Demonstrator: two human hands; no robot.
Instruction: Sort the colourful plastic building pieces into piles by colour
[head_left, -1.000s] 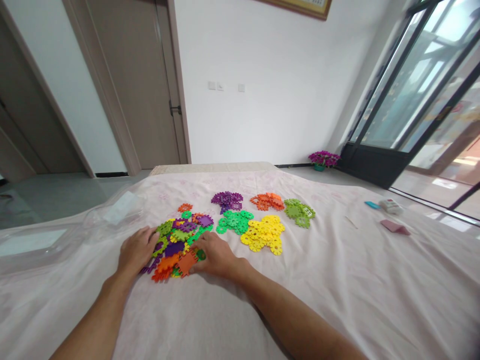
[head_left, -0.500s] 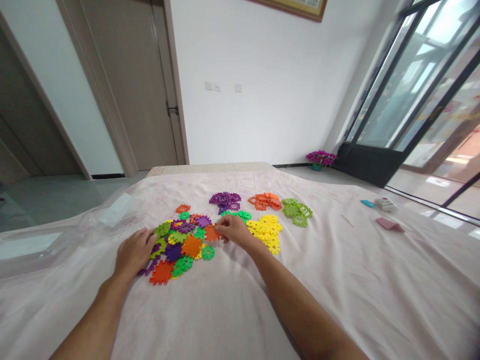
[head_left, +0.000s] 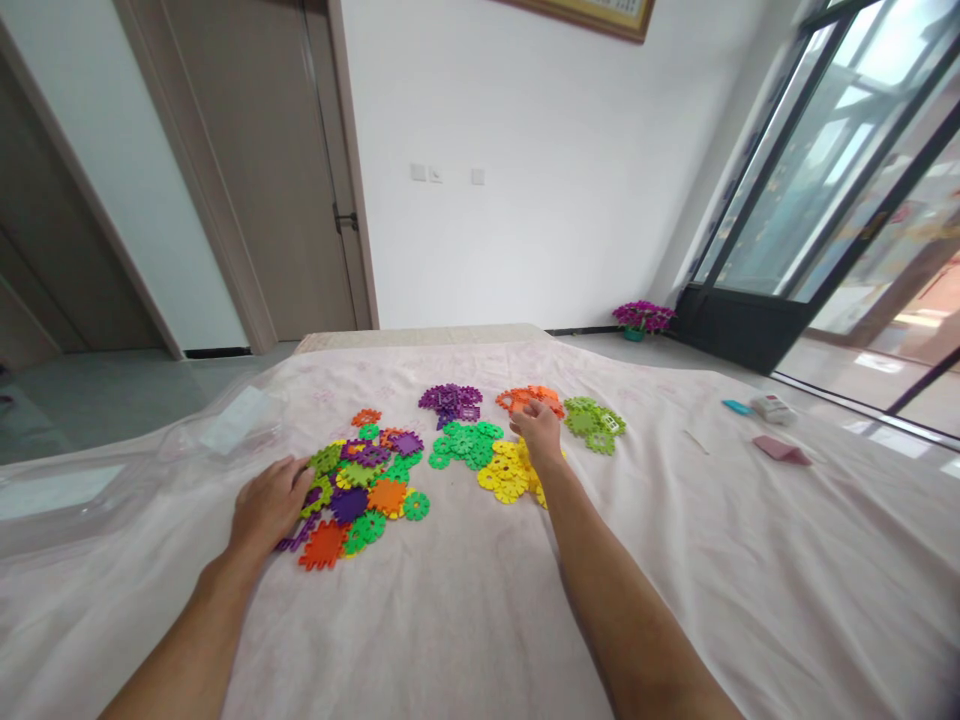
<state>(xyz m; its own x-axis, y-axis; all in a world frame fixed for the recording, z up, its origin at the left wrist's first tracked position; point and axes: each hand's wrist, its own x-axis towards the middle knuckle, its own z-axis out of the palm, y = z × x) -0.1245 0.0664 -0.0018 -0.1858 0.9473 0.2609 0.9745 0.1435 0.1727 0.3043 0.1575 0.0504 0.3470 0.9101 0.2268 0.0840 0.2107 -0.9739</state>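
My left hand (head_left: 271,503) lies flat at the left edge of a mixed heap of toothed plastic pieces (head_left: 350,505), its fingers stretched out and touching it. The heap mixes orange, purple, green, lime and yellow. Over the front of the orange pile (head_left: 551,400), my right hand (head_left: 538,428) is pinched on an orange toothed piece (head_left: 521,407), largely hidden by the fingers. Under the right wrist is the yellow pile (head_left: 505,475). Around these lie a green pile (head_left: 469,443), a purple pile (head_left: 448,398) and a lime pile (head_left: 589,420).
A pale pink cloth (head_left: 465,620) with folds covers the surface. Clear plastic packaging (head_left: 142,490) lies at the left. To the right are a thin stick (head_left: 697,441), a pink folded cloth (head_left: 781,450), a white box (head_left: 772,409) and a blue item (head_left: 736,407).
My right hand has carried the orange toothed piece from the mixed heap, rightward and away from me, to the orange pile. The green pile is now uncovered. My left hand has stayed in place.
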